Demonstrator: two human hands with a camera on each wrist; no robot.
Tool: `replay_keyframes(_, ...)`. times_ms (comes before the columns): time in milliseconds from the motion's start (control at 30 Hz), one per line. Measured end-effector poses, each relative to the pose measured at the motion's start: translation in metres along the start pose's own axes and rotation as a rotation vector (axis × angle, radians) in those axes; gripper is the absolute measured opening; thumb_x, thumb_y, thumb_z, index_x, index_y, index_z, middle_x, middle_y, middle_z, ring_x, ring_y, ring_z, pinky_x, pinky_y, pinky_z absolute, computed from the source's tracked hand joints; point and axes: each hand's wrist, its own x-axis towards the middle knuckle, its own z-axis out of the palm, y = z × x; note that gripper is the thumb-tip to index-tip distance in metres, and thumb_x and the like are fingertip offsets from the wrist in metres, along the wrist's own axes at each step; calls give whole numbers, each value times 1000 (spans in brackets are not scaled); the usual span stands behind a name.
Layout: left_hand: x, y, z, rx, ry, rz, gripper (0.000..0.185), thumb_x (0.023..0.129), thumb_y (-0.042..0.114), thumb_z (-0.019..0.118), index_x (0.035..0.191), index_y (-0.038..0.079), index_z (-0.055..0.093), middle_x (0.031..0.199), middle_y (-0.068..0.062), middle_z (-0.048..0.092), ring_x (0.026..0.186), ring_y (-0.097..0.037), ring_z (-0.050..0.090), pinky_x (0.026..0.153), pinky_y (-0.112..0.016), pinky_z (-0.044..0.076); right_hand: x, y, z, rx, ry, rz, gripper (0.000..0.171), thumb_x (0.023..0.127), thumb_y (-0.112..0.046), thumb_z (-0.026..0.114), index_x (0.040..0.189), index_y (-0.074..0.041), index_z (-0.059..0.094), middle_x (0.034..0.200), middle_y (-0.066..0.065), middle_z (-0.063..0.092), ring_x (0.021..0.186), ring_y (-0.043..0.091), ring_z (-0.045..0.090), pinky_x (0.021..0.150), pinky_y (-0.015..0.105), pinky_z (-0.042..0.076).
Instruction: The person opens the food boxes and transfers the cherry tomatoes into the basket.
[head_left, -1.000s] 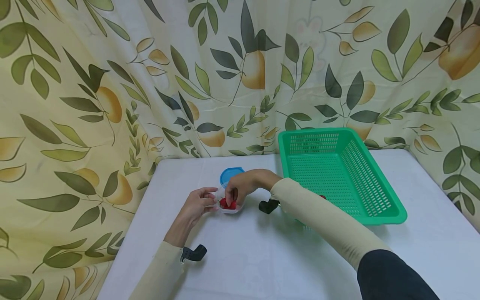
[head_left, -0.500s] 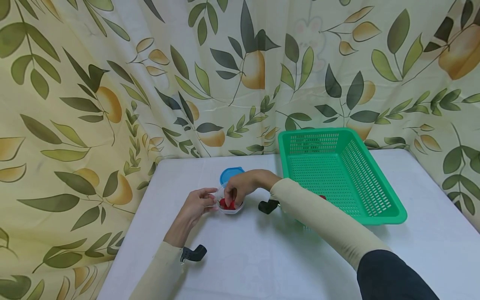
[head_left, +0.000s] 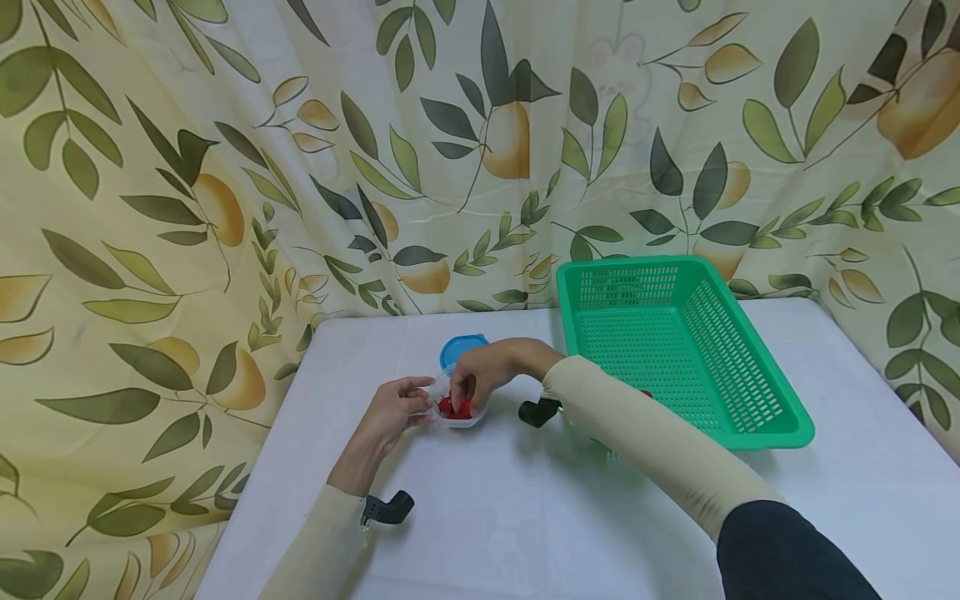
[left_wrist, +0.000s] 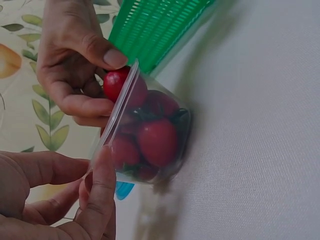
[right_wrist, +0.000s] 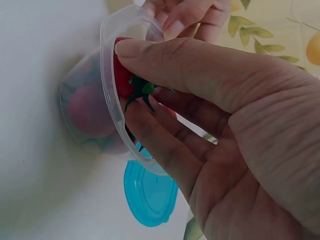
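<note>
A small clear plastic container (head_left: 459,422) stands on the white table with several red cherry tomatoes (left_wrist: 158,142) inside, some showing green leafy tops. My left hand (head_left: 392,408) pinches the rim at the container's left side between thumb and fingers. From the other side my right hand (head_left: 487,371) reaches into the container's mouth. Its thumb and fingers grip one cherry tomato (right_wrist: 121,75) at the rim, partly inside; the green stem end faces my palm in the right wrist view. In the head view this tomato is mostly hidden by the right hand.
Just behind the container lies a blue lid (head_left: 459,348). To the right stands a large green slotted basket (head_left: 787,425), with a bit of something red (head_left: 646,393) visible over my right sleeve. A leaf-patterned curtain (head_left: 480,208) hangs behind the table.
</note>
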Motion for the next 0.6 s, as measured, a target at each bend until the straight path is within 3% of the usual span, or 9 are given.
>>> replay_keyframes(600, -1, -1, 0, 2, -4, 15, 44, 93, -12, 58, 137, -6, 57, 105, -16, 54, 84, -17, 58, 77, -34, 64, -2, 1, -2, -13, 0, -21, 26, 88, -11, 79, 113, -18, 76, 112, -9, 69, 107, 13, 60, 95, 28, 55)
